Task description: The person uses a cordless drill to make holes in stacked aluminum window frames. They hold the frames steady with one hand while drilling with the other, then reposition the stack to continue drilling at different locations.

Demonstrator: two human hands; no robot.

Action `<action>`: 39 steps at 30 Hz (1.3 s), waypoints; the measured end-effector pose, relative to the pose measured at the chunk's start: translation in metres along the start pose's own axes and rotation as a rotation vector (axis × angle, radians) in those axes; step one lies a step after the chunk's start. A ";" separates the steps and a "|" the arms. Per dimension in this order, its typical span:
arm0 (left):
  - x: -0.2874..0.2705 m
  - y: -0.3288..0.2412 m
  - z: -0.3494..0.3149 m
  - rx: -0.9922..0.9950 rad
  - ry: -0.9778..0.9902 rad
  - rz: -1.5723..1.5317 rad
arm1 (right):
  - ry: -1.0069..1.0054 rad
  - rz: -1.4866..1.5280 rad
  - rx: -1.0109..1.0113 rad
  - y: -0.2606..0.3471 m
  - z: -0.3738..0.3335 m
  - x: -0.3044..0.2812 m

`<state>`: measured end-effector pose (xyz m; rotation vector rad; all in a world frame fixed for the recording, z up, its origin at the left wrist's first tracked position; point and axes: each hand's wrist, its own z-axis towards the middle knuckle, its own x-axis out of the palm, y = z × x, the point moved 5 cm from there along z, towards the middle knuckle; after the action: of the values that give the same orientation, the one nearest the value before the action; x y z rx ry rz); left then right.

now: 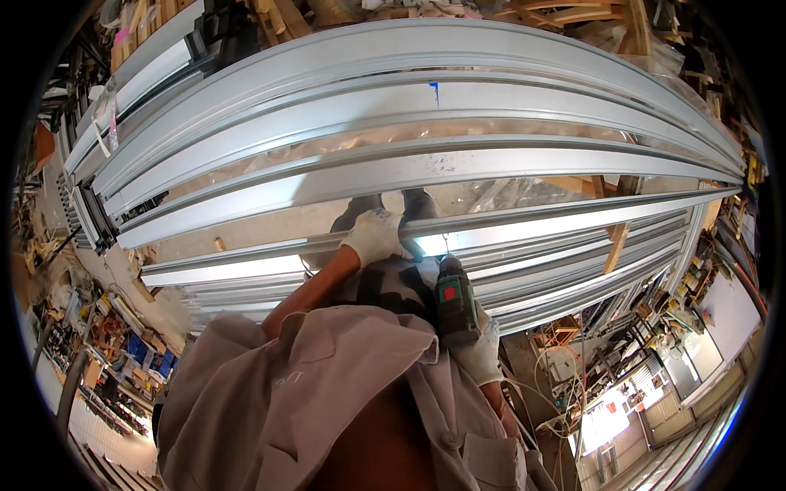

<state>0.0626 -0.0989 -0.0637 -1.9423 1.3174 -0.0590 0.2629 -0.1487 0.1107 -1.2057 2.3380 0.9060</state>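
— In the head view, where did the drill sit relative to the rail?

— The green cordless drill was gripped in the gloved right hand, fingers wrapped round its handle. Its nose pointed up and away from the person, toward the near aluminium rail, with the tip at or just short of the rail's lower edge; whether it actually touched could not be told.

— And the rail's long axis?

— It ran left to right across the person's front, bowed by the lens, one of several parallel silver rails of a large frame lying ahead of the body. The drill's axis stood roughly square to it.

— The other hand?

— The gloved left hand was closed over the top of that same rail, just left of the drill tip, the bare forearm reaching up from the grey shirt.

— So which hand was nearer the working spot?

— The left hand lay on the rail itself, beside the spot; the right hand sat lower, close to the body, reaching the rail only through the drill's length.
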 end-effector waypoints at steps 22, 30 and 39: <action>0.000 0.004 0.002 0.005 0.024 -0.021 | -0.015 -0.027 0.015 0.014 0.000 0.003; -0.003 0.000 0.004 0.025 0.015 0.001 | -0.030 -0.047 0.005 0.010 0.003 0.002; 0.000 0.006 0.002 0.013 0.015 -0.013 | -0.039 -0.010 -0.040 0.015 0.000 0.001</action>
<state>0.0591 -0.0993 -0.0687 -1.9438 1.3110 -0.0888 0.2503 -0.1429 0.1157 -1.2034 2.2914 0.9690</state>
